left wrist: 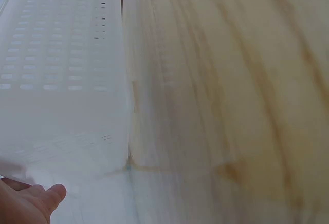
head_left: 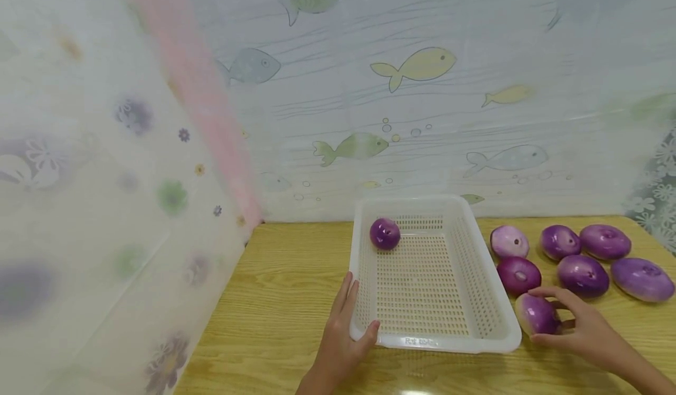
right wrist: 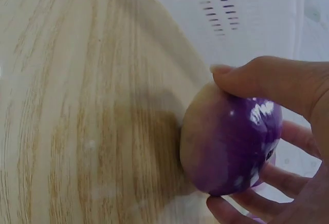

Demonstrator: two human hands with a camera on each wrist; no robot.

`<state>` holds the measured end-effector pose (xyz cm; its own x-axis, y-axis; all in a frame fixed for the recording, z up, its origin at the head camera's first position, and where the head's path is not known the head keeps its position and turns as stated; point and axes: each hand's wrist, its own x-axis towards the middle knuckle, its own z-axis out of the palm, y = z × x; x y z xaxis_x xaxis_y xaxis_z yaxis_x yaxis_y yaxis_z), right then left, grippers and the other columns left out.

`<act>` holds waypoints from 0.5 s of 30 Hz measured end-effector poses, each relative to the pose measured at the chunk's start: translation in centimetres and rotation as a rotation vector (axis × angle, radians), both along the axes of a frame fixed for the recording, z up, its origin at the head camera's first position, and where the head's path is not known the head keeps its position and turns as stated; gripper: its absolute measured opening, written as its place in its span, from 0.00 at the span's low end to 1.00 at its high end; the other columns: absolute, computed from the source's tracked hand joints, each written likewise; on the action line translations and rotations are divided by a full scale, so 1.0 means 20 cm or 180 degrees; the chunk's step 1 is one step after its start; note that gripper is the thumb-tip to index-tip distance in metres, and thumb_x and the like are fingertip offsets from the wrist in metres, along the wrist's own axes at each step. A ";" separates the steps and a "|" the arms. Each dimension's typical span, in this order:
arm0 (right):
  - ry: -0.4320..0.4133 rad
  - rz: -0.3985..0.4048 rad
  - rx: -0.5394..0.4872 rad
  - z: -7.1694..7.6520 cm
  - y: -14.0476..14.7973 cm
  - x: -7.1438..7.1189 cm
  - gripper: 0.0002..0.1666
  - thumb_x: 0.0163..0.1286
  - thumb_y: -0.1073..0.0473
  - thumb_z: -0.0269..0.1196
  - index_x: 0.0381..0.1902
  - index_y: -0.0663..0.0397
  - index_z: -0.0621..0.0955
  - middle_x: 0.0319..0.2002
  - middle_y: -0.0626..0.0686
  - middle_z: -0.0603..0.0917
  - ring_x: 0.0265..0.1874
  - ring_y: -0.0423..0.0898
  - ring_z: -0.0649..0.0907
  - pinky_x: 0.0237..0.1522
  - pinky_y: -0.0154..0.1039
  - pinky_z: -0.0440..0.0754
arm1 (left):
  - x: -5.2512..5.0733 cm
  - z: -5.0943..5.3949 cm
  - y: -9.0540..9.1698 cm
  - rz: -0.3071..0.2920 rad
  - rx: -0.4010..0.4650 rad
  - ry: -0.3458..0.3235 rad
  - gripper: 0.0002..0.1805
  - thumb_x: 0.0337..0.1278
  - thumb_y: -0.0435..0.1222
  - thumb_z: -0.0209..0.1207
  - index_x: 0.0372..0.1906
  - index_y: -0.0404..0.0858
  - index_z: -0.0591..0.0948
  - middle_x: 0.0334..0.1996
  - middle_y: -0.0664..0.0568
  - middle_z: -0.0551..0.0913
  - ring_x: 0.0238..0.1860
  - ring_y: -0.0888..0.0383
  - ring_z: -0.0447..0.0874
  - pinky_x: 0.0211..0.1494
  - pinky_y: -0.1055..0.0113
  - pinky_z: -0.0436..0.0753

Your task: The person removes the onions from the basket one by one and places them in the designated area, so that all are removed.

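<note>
My right hand (head_left: pixel 578 324) holds a purple turnip (head_left: pixel 537 314), paling to cream on one side, between thumb and fingers, just right of the basket's front corner. In the right wrist view, the thumb lies along one side of this turnip (right wrist: pixel 231 142) and fingertips touch the other. A white perforated plastic basket (head_left: pixel 422 343) stands on the wooden table, with one dark purple turnip (head_left: pixel 385 234) inside at its back left. Against its front left corner rests my left hand (head_left: pixel 340 336), fingers straight along the outer wall, thumb at the front rim. The left wrist view shows only part of that hand (left wrist: pixel 31 203).
Right of the basket lie several more turnips, among them a pale one (head_left: pixel 509 242), a magenta one (head_left: pixel 519 276) and a wide flat one (head_left: pixel 642 280). Behind the table (head_left: pixel 280 283) hangs a fish-patterned sheet (head_left: pixel 338 178); a flowered sheet (head_left: pixel 132 207) covers the left side.
</note>
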<state>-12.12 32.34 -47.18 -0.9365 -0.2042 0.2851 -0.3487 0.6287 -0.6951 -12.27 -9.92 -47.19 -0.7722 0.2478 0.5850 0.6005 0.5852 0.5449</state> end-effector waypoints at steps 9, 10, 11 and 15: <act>0.0250 -0.0148 0.0069 -0.01 -0.03 -0.01 0.42 0.37 0.62 0.79 0.52 0.60 0.73 0.47 0.27 0.67 0.44 0.18 0.66 0.29 0.27 0.81 | 0.00 0.00 0.00 0.0000 0.0017 0.0013 0.40 0.56 0.44 0.60 0.68 0.26 0.60 0.71 0.38 0.54 0.68 0.42 0.58 0.61 0.50 0.71; 0.0264 -0.0150 0.0080 -0.01 -0.03 -0.01 0.42 0.37 0.62 0.79 0.52 0.60 0.73 0.47 0.27 0.67 0.44 0.17 0.65 0.29 0.27 0.81 | 0.00 0.00 0.00 0.0007 0.0010 0.0029 0.40 0.56 0.44 0.60 0.68 0.26 0.61 0.71 0.38 0.54 0.68 0.41 0.59 0.60 0.50 0.71; 0.0282 -0.0151 0.0099 -0.01 -0.04 -0.01 0.42 0.37 0.62 0.80 0.52 0.60 0.73 0.47 0.27 0.67 0.44 0.17 0.65 0.29 0.26 0.80 | 0.00 0.00 0.00 0.0011 0.0008 0.0029 0.40 0.56 0.44 0.60 0.68 0.26 0.61 0.71 0.38 0.54 0.68 0.42 0.59 0.60 0.50 0.71; 0.0313 -0.0146 0.0215 0.00 -0.04 -0.01 0.42 0.36 0.60 0.80 0.52 0.58 0.74 0.47 0.31 0.68 0.46 0.17 0.63 0.30 0.24 0.78 | 0.00 0.00 0.00 0.0022 0.0028 -0.0006 0.40 0.57 0.44 0.60 0.68 0.26 0.61 0.72 0.39 0.54 0.68 0.43 0.58 0.61 0.51 0.70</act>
<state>-12.31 31.54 -47.13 -0.9135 -0.1835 0.3632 -0.3829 0.6897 -0.6145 -12.21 -9.89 -47.15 -0.7751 0.2371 0.5857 0.5954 0.5845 0.5513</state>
